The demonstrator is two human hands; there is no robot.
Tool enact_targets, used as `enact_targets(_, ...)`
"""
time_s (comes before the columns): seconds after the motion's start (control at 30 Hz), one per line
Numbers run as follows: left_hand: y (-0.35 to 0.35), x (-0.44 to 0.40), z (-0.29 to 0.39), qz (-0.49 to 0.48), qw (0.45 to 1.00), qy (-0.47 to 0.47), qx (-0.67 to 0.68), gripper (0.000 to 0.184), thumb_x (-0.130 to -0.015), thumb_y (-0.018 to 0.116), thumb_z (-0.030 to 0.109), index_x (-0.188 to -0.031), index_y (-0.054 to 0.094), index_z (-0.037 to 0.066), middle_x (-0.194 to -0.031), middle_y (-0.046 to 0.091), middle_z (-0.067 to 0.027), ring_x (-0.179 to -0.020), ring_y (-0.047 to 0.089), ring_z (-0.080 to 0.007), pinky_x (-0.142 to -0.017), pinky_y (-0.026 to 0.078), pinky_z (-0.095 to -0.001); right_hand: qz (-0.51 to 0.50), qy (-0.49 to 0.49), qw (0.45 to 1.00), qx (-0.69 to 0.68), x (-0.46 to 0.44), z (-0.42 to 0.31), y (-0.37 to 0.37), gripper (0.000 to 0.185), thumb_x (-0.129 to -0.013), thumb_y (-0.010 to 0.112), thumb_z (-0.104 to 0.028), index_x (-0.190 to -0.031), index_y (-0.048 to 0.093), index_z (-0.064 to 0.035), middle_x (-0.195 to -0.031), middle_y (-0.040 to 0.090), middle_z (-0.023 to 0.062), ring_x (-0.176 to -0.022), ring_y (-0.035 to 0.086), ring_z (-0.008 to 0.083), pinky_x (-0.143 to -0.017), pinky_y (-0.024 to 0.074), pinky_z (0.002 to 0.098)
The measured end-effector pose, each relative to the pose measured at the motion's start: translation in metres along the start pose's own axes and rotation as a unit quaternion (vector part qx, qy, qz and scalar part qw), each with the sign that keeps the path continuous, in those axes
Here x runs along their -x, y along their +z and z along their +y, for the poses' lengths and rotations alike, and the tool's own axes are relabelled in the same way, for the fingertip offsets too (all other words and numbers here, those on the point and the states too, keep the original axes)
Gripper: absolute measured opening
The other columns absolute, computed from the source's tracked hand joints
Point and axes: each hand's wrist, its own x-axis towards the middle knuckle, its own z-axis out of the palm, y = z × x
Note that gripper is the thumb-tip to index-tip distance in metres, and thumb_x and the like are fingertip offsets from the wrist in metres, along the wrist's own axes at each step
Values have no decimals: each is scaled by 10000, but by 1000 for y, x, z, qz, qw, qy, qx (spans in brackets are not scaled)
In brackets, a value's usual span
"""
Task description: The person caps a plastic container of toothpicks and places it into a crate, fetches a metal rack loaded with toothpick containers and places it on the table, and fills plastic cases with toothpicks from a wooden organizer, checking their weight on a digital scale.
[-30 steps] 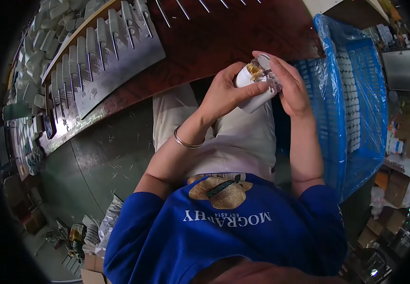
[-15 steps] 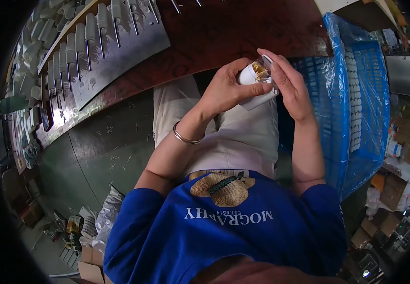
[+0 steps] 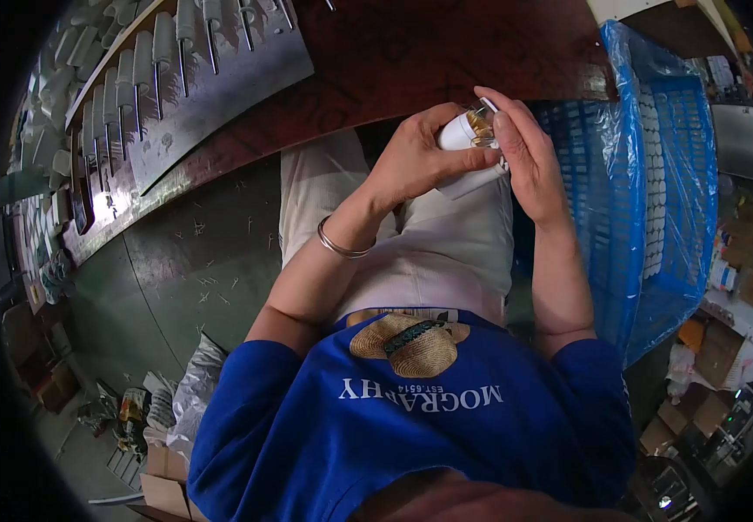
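Note:
My left hand (image 3: 424,157), a metal bangle on its wrist, is closed round a white cylindrical container (image 3: 456,135). Thin yellowish sticks (image 3: 478,128) show at the container's open-looking end, through or beneath a clear cap (image 3: 486,111). My right hand (image 3: 529,157) is wrapped over that end, fingers and thumb on the clear cap. Another white piece (image 3: 474,182) shows below my left thumb; whether it belongs to the container I cannot tell. Both hands are above my lap, near the edge of the dark red table (image 3: 446,52).
A metal sheet (image 3: 220,96) lies on the table's left, beneath a row of rods with whitish translucent sleeves (image 3: 142,56). At my right stands a blue crate (image 3: 568,165) lined with blue plastic (image 3: 689,174), holding rows of white pieces (image 3: 652,183). Small sticks litter the floor (image 3: 168,296).
My right fingers have closed in slightly on the container's end, and less of the yellowish sticks shows. The left hand keeps its hold. The view has shifted slightly.

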Motion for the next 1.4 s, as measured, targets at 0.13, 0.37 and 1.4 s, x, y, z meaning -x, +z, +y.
enact_targets(0.13,0,5,6,5,997,18,-73,468,-747,812,362,-977,614,6,-816,633,-54,-712,582,-111,-632,493,-268,35,-24,999,31,2,3,4,365,-1032,411,-249,-1243,560,9,-1033,577,133,-920,583,206,-820,461,290)
enact_targets(0.37,-3,11,13,1,995,41,-92,469,-867,704,346,-1151,550,5,-916,623,-85,-797,578,-136,-705,485,-276,22,-22,998,54,5,-4,0,334,-1021,431,-195,-1257,550,10,-1049,577,134,-930,584,216,-826,459,293)
enact_targets(1.4,-3,21,18,-24,973,107,-201,480,-914,646,307,-1233,517,-28,-960,643,-136,-827,602,-158,-729,495,-295,51,-80,995,26,20,16,9,400,-1042,362,-249,-1310,514,5,-1158,555,141,-999,553,215,-902,428,297)
